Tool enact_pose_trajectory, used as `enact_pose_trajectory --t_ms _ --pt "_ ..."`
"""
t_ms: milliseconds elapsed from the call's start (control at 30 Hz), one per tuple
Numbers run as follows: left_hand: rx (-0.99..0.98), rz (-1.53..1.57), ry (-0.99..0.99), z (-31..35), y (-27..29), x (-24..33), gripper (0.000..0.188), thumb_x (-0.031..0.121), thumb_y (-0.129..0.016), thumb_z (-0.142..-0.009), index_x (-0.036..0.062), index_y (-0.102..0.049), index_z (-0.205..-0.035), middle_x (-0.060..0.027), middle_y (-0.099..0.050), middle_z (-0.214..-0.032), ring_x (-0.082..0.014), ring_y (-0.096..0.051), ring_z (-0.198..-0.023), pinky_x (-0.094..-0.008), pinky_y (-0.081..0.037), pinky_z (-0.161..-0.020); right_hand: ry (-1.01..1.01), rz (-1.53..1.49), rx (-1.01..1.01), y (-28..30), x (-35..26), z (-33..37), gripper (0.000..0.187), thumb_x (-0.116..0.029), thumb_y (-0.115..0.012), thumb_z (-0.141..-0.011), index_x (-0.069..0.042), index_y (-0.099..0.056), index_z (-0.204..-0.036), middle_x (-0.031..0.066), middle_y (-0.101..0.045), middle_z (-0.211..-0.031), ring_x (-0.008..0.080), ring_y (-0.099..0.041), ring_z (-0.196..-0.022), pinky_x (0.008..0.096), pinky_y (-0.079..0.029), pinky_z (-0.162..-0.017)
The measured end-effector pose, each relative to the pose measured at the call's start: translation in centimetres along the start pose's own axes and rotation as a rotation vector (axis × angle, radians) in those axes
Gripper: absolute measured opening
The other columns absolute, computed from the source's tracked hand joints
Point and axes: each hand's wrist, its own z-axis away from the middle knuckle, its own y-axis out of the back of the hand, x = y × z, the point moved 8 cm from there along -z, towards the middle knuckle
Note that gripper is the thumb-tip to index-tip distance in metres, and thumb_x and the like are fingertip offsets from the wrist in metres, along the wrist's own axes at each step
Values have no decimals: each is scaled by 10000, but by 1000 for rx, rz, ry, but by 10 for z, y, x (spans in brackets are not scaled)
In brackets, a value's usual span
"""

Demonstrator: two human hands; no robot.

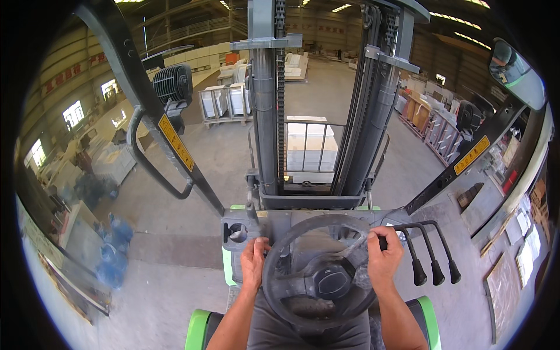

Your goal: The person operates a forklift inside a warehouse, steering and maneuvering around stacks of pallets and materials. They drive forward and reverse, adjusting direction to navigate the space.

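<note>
**Right grip (385, 262) clenched on forklift's steering wheel (333, 283) as left grip (253, 265) hung half-curled beside rim**

The wheel sat above the driver's lap, between the two bare hands. A dark rounded part showed between right thumb and forefinger; whether the left fingers touched the rim could not be told. Three black control levers (437, 272) stood just right of the right hand, and a cup holder (226, 233) was set into the dash beyond the left.

Directly ahead, the mast (264, 105), strung with chains, partly blocked the view. Between its uprights a barred guard (315, 123) crossed in front of a white stack (312, 158); whether that load rested on the forks or the floor could not be seen. A slanting pillar (125, 58) cut across the left, and a side mirror (519, 73) hung at upper right.

Grey concrete floor (166, 219) spread through a large hall. Framed white panels (224, 104) stood ahead to the left, blue plastic bundles (114, 251) nearer on that side, and a wrapped flat panel (503, 289) lay at right. Bright windows (74, 115) lined the left wall beneath strip roof lights (455, 20).
</note>
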Motion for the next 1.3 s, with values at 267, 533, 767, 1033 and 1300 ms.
enact_pose_trajectory --t_ms 267,533,767,1033,1300 --pt "28 -301 51 -1 1 -4 433 317 -549 -1014 -14 -695 -777 -132 -639 -632 -180 -593 -605 -376 -478 -626 -17 -21 18 7 7 1 68 -15 -701 -855 -8 -663 -911 65 -624 -786 147 -572 -691 282 -451 -633" --pt "88 -401 72 0 -4 6 450 342 -551 -1000 -26 -686 -779 -192 -647 -658 -287 -606 -591 -413 -489 -647 -3 -18 12 12 7 -3 69 -27 -705 -859 -5 -670 -914 63 -633 -791 147 -579 -692 279 -454 -635" --pt "84 -393 97 -3 -10 4 493 347 -533 -1016 -52 -666 -759 -147 -619 -614 -198 -552 -572 -399 -478 -623 -21 -12 -14 23 11 0 75 -46 -712 -863 -11 -666 -910 67 -638 -817 161 -593 -710 287 -457 -653" --pt "100 -349 71 -4 -15 1 470 305 -549 -1026 -59 -627 -740 -104 -573 -593 -147 -489 -572 -368 -447 -576 -187 45 -52 60 34 57 88 -61 -726 -859 -23 -677 -920 96 -655 -867 212 -624 -762 322 -494 -710" --pt "99 -347 126 -3 -24 -1 482 323 -552 -1033 -44 -584 -722 -57 -531 -601 -119 -441 -599 -350 -402 -553 232 -119 -395 10 -43 140 130 -6 -750 -781 -38 -661 -870 94 -640 -809 285 -629 -715 413 -485 -673"
